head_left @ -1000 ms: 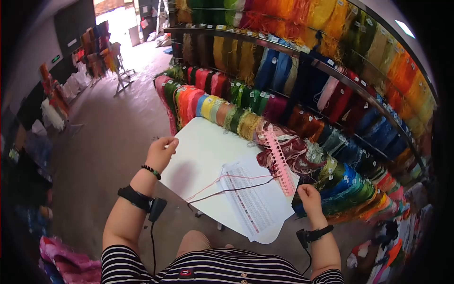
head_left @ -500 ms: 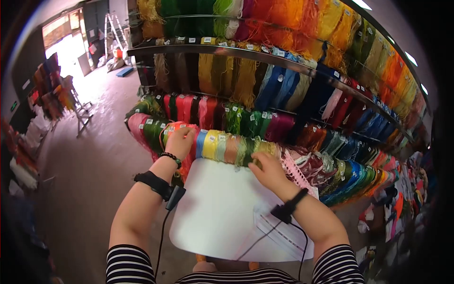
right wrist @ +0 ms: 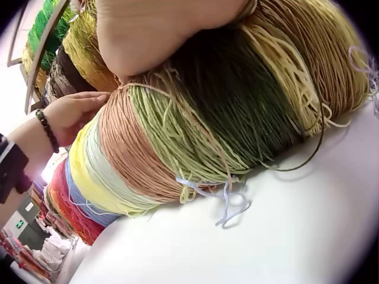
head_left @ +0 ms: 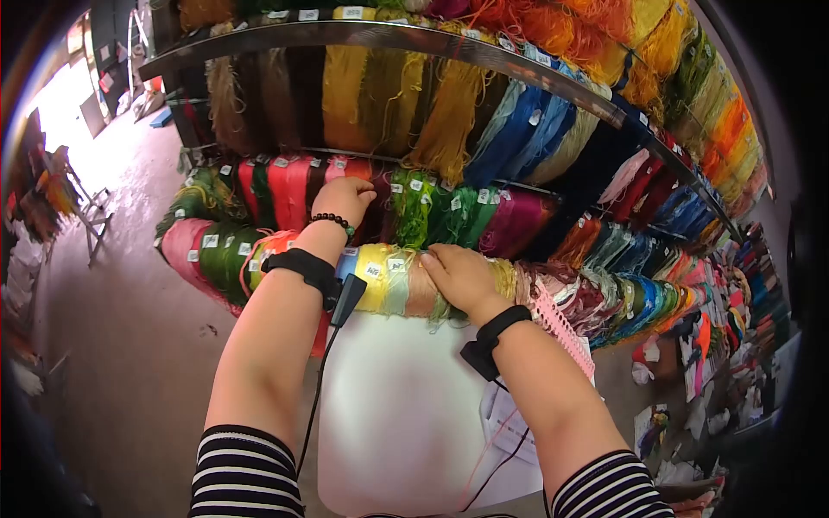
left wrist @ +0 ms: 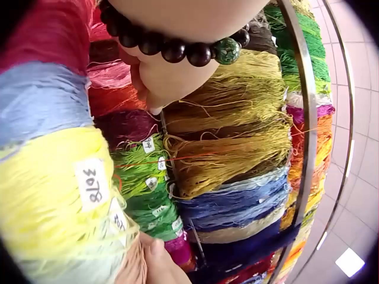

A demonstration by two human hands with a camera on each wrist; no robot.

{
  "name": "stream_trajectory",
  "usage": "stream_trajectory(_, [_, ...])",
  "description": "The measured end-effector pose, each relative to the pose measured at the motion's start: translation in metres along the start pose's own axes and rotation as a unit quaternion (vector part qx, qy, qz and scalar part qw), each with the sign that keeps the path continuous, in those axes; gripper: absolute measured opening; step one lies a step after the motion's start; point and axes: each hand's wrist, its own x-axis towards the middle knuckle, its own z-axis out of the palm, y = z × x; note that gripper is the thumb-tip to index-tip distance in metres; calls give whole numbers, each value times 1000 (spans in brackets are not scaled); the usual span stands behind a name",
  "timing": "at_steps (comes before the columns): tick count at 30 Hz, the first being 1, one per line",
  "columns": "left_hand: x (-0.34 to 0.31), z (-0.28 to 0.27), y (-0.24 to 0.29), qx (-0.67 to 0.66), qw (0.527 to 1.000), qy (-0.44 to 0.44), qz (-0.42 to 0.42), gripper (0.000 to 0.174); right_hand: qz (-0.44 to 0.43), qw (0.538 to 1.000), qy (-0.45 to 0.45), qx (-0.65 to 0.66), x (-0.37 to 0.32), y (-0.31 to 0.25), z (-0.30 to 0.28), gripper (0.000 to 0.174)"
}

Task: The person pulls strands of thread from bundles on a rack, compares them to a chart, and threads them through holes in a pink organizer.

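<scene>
In the head view the left hand [head_left: 344,205] reaches over the front row to the red and dark red skeins [head_left: 288,194] of the row behind. Its fingers look relaxed and touch or hover close to them; contact is unclear. The right hand [head_left: 465,274] rests, fingers extended, on the front row beside the peach skein [head_left: 422,292]. A labelled yellow skein [head_left: 371,278] lies between the hands. The left wrist view has the left hand [left wrist: 177,74] above dark red skeins [left wrist: 126,127]. Green skeins [right wrist: 237,89] lie under the right hand [right wrist: 163,35] in the right wrist view.
A white board [head_left: 397,414] stands below the front row, with printed papers [head_left: 511,432] and loose threads at its right. A pink punched strip [head_left: 566,341] lies by the right forearm. A metal rail [head_left: 345,33] curves above the hands, with hanging skeins below it.
Both hands have moved from beside the board up to the skeins. Since half a second ago, the left hand has gone from the front row to the row behind. The view has come closer to the rack.
</scene>
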Motion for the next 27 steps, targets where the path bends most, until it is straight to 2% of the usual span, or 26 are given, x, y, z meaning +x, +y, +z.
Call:
stream_trajectory(5, [18,24,3,58,997,-8,-54,25,19,1000,5,7,-2,2,3,47])
stream_trajectory(8, [15,28,7,85,994,27,-55,23,14,1000,26,11,-2,4,5,48])
stream_trajectory(16, [16,36,-32,-182,978,32,-92,16,16,999,36,23,-4,4,4,49])
stream_trajectory(22, [14,42,-39,-360,927,18,-99,7,10,998,53,12,-5,4,6,49])
stream_trajectory(25, [6,28,-27,-407,894,-39,-185,5,-2,998,57,-2,-4,6,7,47])
stream_trajectory(27, [1,22,-24,-451,867,-51,-203,6,-5,998,59,0,-4,6,7,47])
